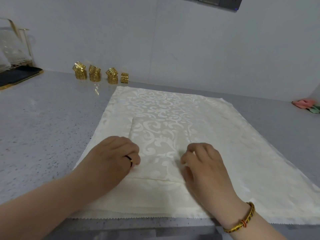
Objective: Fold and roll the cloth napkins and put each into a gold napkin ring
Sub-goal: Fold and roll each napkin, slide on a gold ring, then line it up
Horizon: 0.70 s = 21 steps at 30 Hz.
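Left hand (114,156) and right hand (202,163) are curling onto the folded napkin (159,135), lying on the spread cloths (233,153), seemingly pinching its near end; rolling wants starting tight, edges staying level

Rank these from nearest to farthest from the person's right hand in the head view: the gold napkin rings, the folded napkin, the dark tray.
1. folded napkin: just left of the right hand, whose fingers pinch its edge.
2. gold napkin rings: far back and to the left.
3. dark tray: farther left still, at the picture's left edge.
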{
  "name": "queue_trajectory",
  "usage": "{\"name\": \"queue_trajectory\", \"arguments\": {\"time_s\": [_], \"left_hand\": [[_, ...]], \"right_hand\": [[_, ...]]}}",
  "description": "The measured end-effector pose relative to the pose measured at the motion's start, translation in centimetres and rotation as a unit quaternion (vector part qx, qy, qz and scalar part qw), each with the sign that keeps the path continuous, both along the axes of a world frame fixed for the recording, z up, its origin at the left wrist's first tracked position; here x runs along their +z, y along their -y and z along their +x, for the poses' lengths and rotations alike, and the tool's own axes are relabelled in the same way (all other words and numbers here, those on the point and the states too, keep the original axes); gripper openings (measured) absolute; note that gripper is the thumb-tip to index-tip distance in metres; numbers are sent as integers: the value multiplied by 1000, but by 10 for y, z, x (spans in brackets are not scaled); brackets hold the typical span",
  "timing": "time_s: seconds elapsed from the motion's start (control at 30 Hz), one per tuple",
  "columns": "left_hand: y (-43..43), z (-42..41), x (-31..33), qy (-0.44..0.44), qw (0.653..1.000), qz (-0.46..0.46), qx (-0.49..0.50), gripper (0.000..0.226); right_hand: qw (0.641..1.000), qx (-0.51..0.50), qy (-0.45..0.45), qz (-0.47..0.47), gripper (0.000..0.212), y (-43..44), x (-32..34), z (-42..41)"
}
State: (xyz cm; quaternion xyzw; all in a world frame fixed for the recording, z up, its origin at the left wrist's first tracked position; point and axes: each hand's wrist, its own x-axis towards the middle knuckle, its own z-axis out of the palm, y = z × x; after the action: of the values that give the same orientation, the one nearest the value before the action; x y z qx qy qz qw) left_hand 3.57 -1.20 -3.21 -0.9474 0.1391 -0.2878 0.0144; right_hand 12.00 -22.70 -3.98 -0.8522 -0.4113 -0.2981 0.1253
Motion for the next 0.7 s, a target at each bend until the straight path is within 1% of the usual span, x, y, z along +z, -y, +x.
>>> {"name": "queue_trajectory", "arguments": {"time_s": [0.07,0.13,0.17,0.2,0.27,0.3,0.33,0.37,0.4,0.43,0.5,0.53,0.57,0.6,0.63,0.67,0.7], "left_hand": [[-4,2,-4,4,999,52,-4,34],[-7,0,-3,-18,998,54,14,62],[-11,-1,-3,-37,999,36,15,73],[-13,-3,-1,-72,997,13,21,77],[-11,-7,7,-168,985,-19,35,77],[-13,-7,9,-215,974,-47,54,85],[-15,-6,7,-226,969,-66,74,100],[-17,-7,4,-237,964,-68,96,111],[-16,-8,4,-247,961,-71,100,110],[-16,-6,5,-252,961,-61,92,103],[-15,-4,10,-252,959,-87,95,86],[-13,-3,16,-247,956,-134,82,68],[-13,0,20,-267,943,-181,85,41],[-13,2,25,-277,928,-232,92,16],[-14,6,28,-288,916,-262,96,9],[-17,10,30,-294,903,-299,92,13],[-19,14,30,-296,891,-330,98,12]], "right_hand": [[998,41,-3,-53,22,3,1,2],[994,71,-12,-80,6,8,0,4],[993,78,-28,-87,12,10,1,5],[990,89,-45,-97,22,15,1,6],[984,99,-93,-112,36,23,4,6],[981,98,-115,-121,46,28,6,6],[980,101,-124,-122,55,32,6,7],[979,96,-135,-122,59,35,7,8],[979,93,-138,-117,57,37,7,10],[979,86,-141,-116,51,38,9,11],[977,84,-163,-104,39,36,11,14],[973,86,-194,-85,38,34,14,15],[966,82,-236,-67,36,31,20,17],[953,74,-289,-56,29,27,26,19],[941,68,-331,-38,17,24,31,23],[928,63,-366,-11,9,22,35,27],[915,59,-399,20,12,18,37,33]]}}
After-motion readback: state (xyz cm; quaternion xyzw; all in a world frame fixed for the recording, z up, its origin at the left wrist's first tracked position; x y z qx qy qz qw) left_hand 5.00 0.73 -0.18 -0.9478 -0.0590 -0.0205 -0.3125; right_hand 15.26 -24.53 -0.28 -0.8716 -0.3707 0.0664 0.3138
